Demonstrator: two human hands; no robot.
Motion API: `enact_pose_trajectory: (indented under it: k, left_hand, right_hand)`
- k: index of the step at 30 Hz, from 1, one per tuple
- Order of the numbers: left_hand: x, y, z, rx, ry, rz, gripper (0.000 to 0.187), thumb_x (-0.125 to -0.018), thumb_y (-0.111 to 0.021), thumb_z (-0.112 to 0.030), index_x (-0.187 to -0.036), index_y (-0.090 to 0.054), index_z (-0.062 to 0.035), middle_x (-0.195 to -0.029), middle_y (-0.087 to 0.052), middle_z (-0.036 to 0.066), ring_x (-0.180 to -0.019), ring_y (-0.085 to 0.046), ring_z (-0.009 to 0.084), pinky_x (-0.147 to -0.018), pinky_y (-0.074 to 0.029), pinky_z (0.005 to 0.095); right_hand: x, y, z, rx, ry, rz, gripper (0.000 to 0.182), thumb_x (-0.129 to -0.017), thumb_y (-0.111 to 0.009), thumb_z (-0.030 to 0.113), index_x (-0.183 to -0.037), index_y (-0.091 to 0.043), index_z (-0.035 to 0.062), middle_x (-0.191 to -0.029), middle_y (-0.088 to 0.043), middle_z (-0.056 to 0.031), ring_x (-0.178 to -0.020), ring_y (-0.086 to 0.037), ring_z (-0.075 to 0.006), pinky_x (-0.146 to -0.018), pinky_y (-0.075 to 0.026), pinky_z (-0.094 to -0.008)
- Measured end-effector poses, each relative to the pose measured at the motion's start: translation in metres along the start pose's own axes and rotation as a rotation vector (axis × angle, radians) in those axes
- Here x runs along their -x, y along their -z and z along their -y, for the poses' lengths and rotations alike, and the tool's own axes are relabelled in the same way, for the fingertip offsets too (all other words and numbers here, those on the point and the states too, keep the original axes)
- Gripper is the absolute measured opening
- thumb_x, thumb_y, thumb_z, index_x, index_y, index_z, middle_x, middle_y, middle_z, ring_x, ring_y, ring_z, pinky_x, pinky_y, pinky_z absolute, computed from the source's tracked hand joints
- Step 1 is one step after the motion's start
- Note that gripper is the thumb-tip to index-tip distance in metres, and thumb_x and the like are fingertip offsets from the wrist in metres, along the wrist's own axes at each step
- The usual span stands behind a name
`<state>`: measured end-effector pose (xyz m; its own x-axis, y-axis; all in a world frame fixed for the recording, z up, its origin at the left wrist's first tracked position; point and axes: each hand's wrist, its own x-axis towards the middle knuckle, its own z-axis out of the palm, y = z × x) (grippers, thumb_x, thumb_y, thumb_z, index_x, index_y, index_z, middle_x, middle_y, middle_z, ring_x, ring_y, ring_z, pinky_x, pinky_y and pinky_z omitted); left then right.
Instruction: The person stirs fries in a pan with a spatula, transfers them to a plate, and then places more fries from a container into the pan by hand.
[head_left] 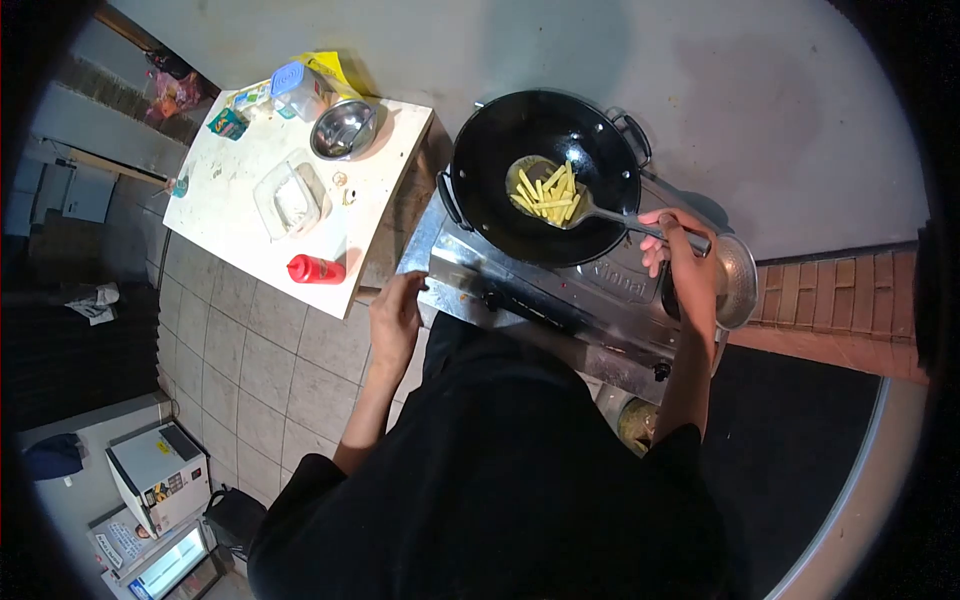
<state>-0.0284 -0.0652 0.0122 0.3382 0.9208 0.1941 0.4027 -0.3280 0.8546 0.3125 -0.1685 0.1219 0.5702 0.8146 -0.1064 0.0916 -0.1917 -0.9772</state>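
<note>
A: How are the hands held?

B: The right hand (684,248) is closed around the rear part of a handle. The fingers of the left hand (397,305) are bent near the stove's front left corner; whether the metal is touched, or anything is pinched, cannot be told.

A: And what is set around them?

B: On the left, a white table (230,180) is seen. In front of the body is placed a steel stove (550,285), and on it a dark wok (490,150) is borne.

A: Can the wok be gripped safely?

B: It would be judged heavy, stiff and possibly hot. It is best taken by both loop handles (632,138), with cloth in between.

A: What is held on the right?

B: A spatula (618,216). Its head is rested in the wok, its handle carried across the right side of the rim. It should be light and rigid, best gripped well back, as it is now, away from the heat.

A: And the smallest things?

B: Pale yellow strips (548,192) are heaped in the bottom of the wok, against the spatula's head. They are likely light, slippery if oiled, and easily snapped once softened; they are better scooped from beneath than pressed.
</note>
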Motion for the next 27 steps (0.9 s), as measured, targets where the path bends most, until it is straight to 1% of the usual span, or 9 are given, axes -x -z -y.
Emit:
enact_pose_trajectory:
  k: [2, 3, 6, 10, 11, 13, 15, 22, 27]
  left_hand:
    - [0.002, 0.004, 0.002, -0.126, -0.003, 0.038, 0.005, -0.094, -0.060, 0.002, -0.096, -0.065, 0.0011, -0.071, -0.061, 0.016, -0.057, -0.061, 0.0242, -0.055, -0.046, 0.0347]
    - [0.004, 0.007, 0.001, -0.195, 0.044, 0.055, 0.014, -0.097, -0.060, -0.006, -0.085, -0.063, 0.0015, -0.057, -0.053, 0.015, -0.049, -0.052, 0.0245, -0.052, -0.041, 0.0356]
    - [0.008, 0.015, 0.005, -0.231, 0.041, 0.052, 0.024, -0.099, -0.059, -0.013, -0.080, -0.059, 0.0018, -0.055, -0.050, 0.017, -0.046, -0.043, 0.0251, -0.050, -0.036, 0.0377]
    - [0.011, 0.018, -0.005, -0.134, 0.091, -0.059, 0.026, -0.100, -0.056, -0.015, -0.081, -0.057, 0.0033, -0.060, -0.051, 0.016, -0.049, -0.043, 0.0234, -0.049, -0.035, 0.0379]
    - [0.014, 0.021, 0.001, -0.117, 0.120, -0.020, 0.016, -0.099, -0.057, -0.011, -0.092, -0.060, 0.0029, -0.074, -0.057, 0.014, -0.057, -0.049, 0.0204, -0.053, -0.039, 0.0339]
    - [0.014, 0.024, -0.002, -0.073, 0.112, 0.008, 0.011, -0.098, -0.058, -0.008, -0.098, -0.061, 0.0021, -0.082, -0.057, 0.013, -0.060, -0.052, 0.0193, -0.055, -0.040, 0.0317]
    - [0.013, 0.032, -0.003, -0.079, 0.075, 0.091, 0.015, -0.094, -0.061, -0.002, -0.110, -0.062, 0.0003, -0.097, -0.056, 0.009, -0.072, -0.056, 0.0169, -0.064, -0.045, 0.0275]
    - [0.005, 0.054, 0.027, 0.035, 0.028, 0.172, 0.014, -0.095, -0.060, -0.004, -0.108, -0.062, 0.0009, -0.098, -0.059, 0.010, -0.080, -0.059, 0.0176, -0.071, -0.048, 0.0282]
    - [-0.019, 0.062, 0.044, 0.190, -0.006, 0.388, 0.014, -0.099, -0.058, -0.010, -0.107, -0.063, 0.0004, -0.098, -0.060, 0.010, -0.085, -0.062, 0.0181, -0.076, -0.050, 0.0288]
  right_hand:
    - [-0.005, 0.000, 0.001, -0.005, 0.011, -0.012, 0.028, -0.098, -0.051, 0.016, -0.094, -0.071, -0.0028, -0.071, -0.062, -0.0092, -0.057, -0.057, -0.0123, -0.050, -0.043, -0.0249]
    - [-0.005, 0.000, 0.001, -0.004, 0.014, -0.020, 0.028, -0.098, -0.052, 0.016, -0.094, -0.071, -0.0030, -0.072, -0.062, -0.0095, -0.057, -0.057, -0.0124, -0.050, -0.043, -0.0248]
    - [-0.007, 0.000, 0.008, -0.015, 0.002, -0.059, 0.028, -0.098, -0.052, 0.017, -0.093, -0.071, -0.0033, -0.072, -0.063, -0.0102, -0.057, -0.057, -0.0128, -0.049, -0.043, -0.0249]
    - [-0.014, 0.006, 0.014, -0.018, 0.005, -0.062, 0.030, -0.099, -0.052, 0.020, -0.098, -0.069, -0.0051, -0.072, -0.062, -0.0093, -0.056, -0.057, -0.0125, -0.048, -0.042, -0.0240]
    - [-0.015, 0.006, 0.018, 0.000, 0.007, -0.078, 0.030, -0.099, -0.052, 0.019, -0.098, -0.069, -0.0050, -0.072, -0.062, -0.0089, -0.056, -0.056, -0.0122, -0.048, -0.042, -0.0239]
    - [-0.017, 0.006, 0.019, -0.016, 0.011, -0.089, 0.029, -0.098, -0.053, 0.019, -0.096, -0.070, -0.0044, -0.071, -0.062, -0.0090, -0.055, -0.056, -0.0123, -0.048, -0.042, -0.0243]
    - [-0.016, 0.003, 0.023, -0.029, 0.017, -0.104, 0.028, -0.097, -0.054, 0.018, -0.096, -0.071, -0.0037, -0.070, -0.062, -0.0083, -0.055, -0.057, -0.0125, -0.047, -0.042, -0.0248]
    - [0.008, -0.012, 0.020, -0.057, -0.020, -0.193, 0.029, -0.099, -0.051, 0.020, -0.100, -0.067, -0.0036, -0.073, -0.061, -0.0076, -0.058, -0.056, -0.0112, -0.050, -0.042, -0.0240]
    - [0.041, -0.024, 0.025, -0.129, 0.013, -0.288, 0.030, -0.100, -0.050, 0.022, -0.101, -0.066, -0.0031, -0.074, -0.061, -0.0074, -0.059, -0.056, -0.0110, -0.050, -0.042, -0.0239]
